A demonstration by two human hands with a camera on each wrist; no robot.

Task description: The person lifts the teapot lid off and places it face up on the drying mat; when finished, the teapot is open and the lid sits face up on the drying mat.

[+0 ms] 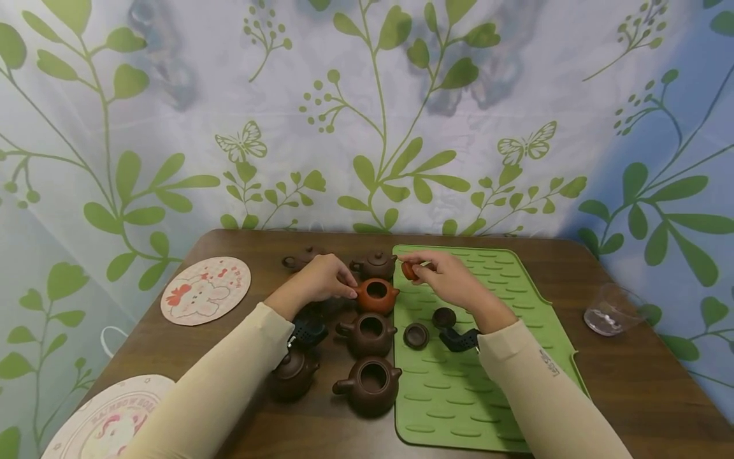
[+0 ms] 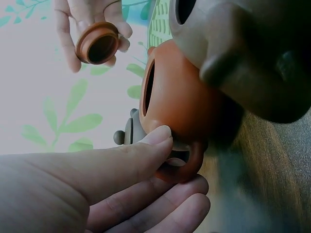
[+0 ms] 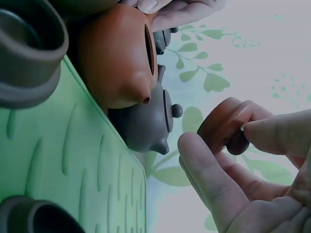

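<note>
The lid work looks partway done. In the row by the left edge of the green mat [image 1: 447, 389], the orange pot [image 1: 375, 305], second from the far end, is open. The two brown pots nearer than it, the middle pot [image 1: 367, 345] and the near pot [image 1: 369, 401], are open too. The far pot [image 1: 374, 271] and the left pot [image 1: 291, 377] have lids on. A flat lid [image 1: 416, 336] and a dark lid [image 1: 444, 317] lie on the mat. The left hand [image 1: 327, 279] pinches the orange pot's handle [image 2: 197, 159]. The right hand [image 1: 447, 277] pinches the orange lid [image 1: 409, 271], just right of its pot and apart from it.

Only the left wrist view shows well the lid's hollow underside. The right wrist view shows its little knob [image 3: 238, 143], which the head view does not.
</note>
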